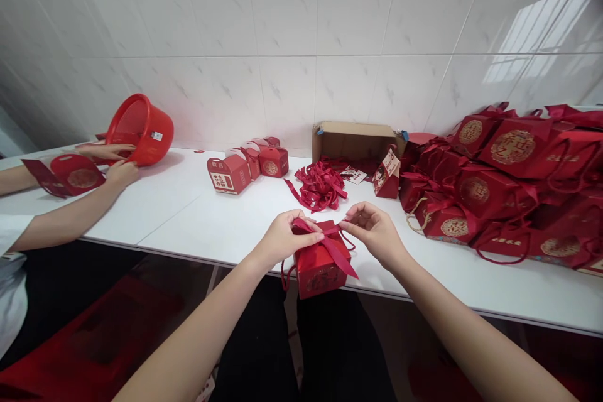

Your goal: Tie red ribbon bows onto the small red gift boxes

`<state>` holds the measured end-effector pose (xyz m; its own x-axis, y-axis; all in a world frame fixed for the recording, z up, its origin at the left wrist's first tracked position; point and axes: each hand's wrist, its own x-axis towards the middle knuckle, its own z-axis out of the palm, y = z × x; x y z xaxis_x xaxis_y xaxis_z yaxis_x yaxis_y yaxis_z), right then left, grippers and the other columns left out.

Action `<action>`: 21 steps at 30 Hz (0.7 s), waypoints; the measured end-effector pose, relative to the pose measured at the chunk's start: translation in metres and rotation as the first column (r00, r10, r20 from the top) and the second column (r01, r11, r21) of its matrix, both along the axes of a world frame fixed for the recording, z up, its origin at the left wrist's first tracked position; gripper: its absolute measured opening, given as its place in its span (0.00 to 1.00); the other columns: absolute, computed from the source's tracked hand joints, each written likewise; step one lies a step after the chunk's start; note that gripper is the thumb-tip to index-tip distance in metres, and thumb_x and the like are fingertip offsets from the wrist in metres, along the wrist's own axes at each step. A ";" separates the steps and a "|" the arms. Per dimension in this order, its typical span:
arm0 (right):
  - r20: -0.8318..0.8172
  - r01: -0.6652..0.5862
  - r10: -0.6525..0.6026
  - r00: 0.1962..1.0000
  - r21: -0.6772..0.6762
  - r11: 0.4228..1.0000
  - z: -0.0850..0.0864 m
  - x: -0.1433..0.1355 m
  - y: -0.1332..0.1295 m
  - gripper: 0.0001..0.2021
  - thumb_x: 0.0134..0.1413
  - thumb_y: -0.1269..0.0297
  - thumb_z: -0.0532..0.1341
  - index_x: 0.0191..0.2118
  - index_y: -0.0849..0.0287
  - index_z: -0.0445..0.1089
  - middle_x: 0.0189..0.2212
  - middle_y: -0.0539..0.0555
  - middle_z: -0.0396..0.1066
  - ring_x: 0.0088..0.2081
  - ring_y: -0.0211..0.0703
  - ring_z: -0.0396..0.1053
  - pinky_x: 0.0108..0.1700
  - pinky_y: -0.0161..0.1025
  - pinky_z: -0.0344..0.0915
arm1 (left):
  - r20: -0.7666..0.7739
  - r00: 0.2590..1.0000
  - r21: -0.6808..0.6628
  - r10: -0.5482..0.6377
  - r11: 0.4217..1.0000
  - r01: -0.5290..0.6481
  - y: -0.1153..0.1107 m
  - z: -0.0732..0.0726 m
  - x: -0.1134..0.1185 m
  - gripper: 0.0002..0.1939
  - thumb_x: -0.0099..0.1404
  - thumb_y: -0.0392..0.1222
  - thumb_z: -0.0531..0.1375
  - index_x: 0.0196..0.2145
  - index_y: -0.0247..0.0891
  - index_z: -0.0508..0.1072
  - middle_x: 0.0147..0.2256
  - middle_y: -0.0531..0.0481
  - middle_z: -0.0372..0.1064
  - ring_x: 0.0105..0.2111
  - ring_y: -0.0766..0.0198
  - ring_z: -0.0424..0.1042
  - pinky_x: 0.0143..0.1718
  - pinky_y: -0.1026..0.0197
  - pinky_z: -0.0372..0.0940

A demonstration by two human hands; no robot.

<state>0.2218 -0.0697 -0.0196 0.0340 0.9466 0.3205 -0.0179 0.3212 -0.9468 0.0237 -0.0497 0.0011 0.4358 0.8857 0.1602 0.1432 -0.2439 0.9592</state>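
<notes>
A red gift box (321,273) with cord handles sits at the table's front edge, its lower part reaching past the edge. Across its top lies a red ribbon (340,255), crossed over itself, with one tail hanging down the front. My left hand (288,239) pinches the ribbon at the box's upper left, thumb pointing to the crossing. On the right, my right hand (370,229) pinches the ribbon's other part between thumb and fingertips. Just behind the box is a loose pile of red ribbons (321,184).
Finished-looking red boxes (475,191) are stacked at the right. A cardboard box (358,132) stands by the wall, near a small red box (387,177). Smaller red boxes (230,174) stand left of centre. At far left, another person's hands hold a red basin (157,132).
</notes>
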 end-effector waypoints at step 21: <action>-0.034 -0.085 0.082 0.996 -0.069 0.994 -0.010 0.017 0.002 0.19 0.34 0.55 0.71 0.21 0.59 0.61 0.21 0.49 0.68 0.28 0.39 0.69 0.36 0.41 0.67 | -0.032 0.990 0.052 0.138 0.989 -0.136 -0.005 -0.010 0.005 0.14 0.47 0.47 0.67 0.24 0.35 0.69 0.33 0.44 0.74 0.39 0.56 0.72 0.40 0.56 0.65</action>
<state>0.2383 -0.0678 -0.0294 -0.0372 0.9668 0.2527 -0.0714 0.2497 -0.9657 0.0284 -0.0543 -0.0089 0.3173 0.9287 0.1920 0.2120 -0.2668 0.9401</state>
